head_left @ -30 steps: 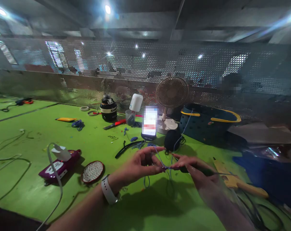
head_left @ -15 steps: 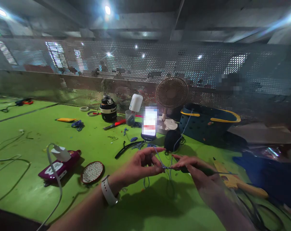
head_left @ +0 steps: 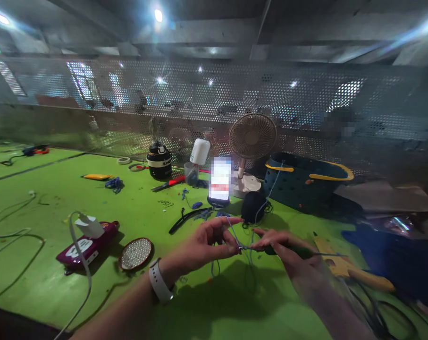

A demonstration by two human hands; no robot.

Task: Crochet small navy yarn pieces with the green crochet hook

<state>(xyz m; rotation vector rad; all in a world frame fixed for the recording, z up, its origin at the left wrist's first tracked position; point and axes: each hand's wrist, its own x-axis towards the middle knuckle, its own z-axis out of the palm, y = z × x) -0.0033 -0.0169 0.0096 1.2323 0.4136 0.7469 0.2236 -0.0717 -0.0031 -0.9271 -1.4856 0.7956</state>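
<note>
My left hand (head_left: 214, 238), a pale watch on its wrist, pinches blue-grey yarn (head_left: 235, 232) between thumb and fingers, with a strand over the raised index finger. In my right hand (head_left: 295, 255) is a crochet hook with a dark green handle (head_left: 298, 251). Its tip meets the yarn at my left fingertips; the small stitches there are too fine to make out. Loose yarn loops hang below both hands. Another strand runs up from behind the hands to a dark blue basket (head_left: 288, 189) with yellow handles. Just beyond the hands sits a dark ball of yarn (head_left: 252, 208).
A lit phone (head_left: 220, 182) stands in front of a fan (head_left: 252, 137). Left of my arm lie a round studded mirror-like disc (head_left: 136, 254) and a purple power bank (head_left: 88, 248) with a cable. Farther back are a black jug (head_left: 159, 160) and a red-handled cutter (head_left: 169, 182).
My right hand has shifted very slightly, and the hook's green handle shows more between its fingers. My left hand stays almost still.
</note>
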